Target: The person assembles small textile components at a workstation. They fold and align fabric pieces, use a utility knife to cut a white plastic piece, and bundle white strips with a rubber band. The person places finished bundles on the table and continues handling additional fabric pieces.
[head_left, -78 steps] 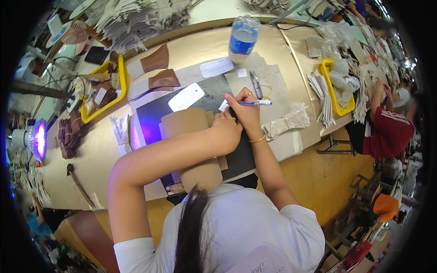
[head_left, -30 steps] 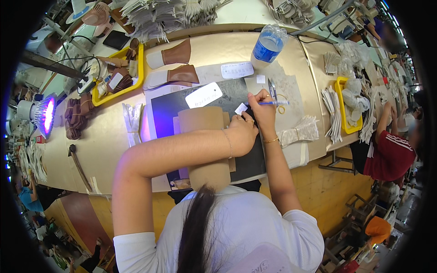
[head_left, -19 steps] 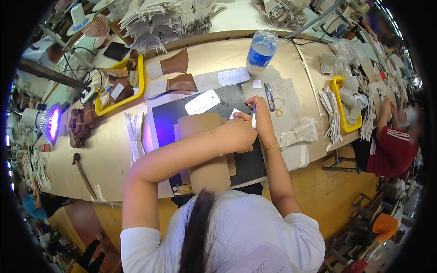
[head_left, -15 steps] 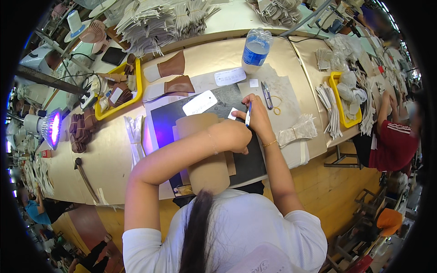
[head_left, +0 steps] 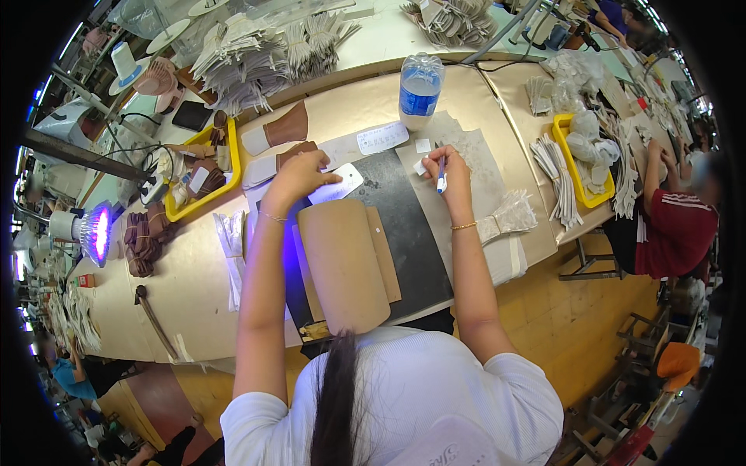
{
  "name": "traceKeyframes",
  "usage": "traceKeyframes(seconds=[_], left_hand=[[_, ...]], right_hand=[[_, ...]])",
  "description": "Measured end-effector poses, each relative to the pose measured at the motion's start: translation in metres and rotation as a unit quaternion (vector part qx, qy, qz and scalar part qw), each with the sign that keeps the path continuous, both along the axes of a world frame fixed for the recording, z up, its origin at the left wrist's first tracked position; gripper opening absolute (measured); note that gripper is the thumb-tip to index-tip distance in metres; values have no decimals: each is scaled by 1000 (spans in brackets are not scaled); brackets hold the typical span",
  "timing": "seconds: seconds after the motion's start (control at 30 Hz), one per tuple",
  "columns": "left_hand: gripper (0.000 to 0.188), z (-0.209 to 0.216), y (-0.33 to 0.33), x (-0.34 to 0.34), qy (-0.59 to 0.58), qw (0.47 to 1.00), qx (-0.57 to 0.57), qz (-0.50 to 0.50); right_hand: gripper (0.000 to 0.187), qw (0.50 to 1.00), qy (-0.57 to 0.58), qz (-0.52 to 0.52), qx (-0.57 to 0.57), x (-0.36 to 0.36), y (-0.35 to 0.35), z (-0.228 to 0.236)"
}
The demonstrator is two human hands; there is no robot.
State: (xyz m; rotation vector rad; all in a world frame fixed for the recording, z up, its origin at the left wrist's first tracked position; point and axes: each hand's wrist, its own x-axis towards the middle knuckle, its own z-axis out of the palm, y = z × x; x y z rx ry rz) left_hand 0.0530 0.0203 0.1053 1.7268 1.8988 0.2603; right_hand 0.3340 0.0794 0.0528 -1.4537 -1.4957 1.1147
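Observation:
My left hand (head_left: 301,175) reaches to the far left of the black mat (head_left: 420,241), thumb and fingers apart, over one end of a white tag (head_left: 344,185) with a hole. Part of the tag and of a brown-and-white cut piece (head_left: 261,171) is hidden by it. My right hand (head_left: 452,172) is closed round a blue-and-white pen (head_left: 441,183). At its fingertips is a small white paper square (head_left: 420,167); whether they grip it I cannot tell. A similar square (head_left: 423,145) lies just beyond. A curved brown cardboard sheet (head_left: 342,260) sits between my forearms.
A water bottle (head_left: 420,92) stands at the back. Yellow trays (head_left: 233,155) hold pieces at left and right. A lit lamp (head_left: 95,233) is at left. A bundle of pale strips (head_left: 509,217) lies beside my right forearm. A person in a red shirt (head_left: 680,233) sits at right.
My left hand has moved from beside my right hand, across the cardboard, to the white tag at the far left. The right hand still holds the pen and has shifted slightly to the right.

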Motion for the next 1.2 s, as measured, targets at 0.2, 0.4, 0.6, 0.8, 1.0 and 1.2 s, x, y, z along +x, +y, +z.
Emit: traceKeyframes(seconds=[0.2,0.4,0.6,0.8,1.0,1.2], left_hand=[[53,-33,-2,2,29,999,30,-28],[47,-40,0,-2,3,999,-25,-35],[41,-27,4,-1,-1,999,-1,-48],[25,-16,12,-17,-182,982,10,40],[30,30,8,4,-437,890,-14,129],[23,65,0,34,-465,882,11,76]], right_hand=[[9,993,-103,41,-32,12,-1,-10],[11,972,-207,109,-12,19,-13,4],[10,960,-245,123,53,21,-23,5],[15,924,-323,138,152,33,-37,22],[25,851,-394,231,259,54,-55,24],[32,867,-387,169,263,60,-44,23]])
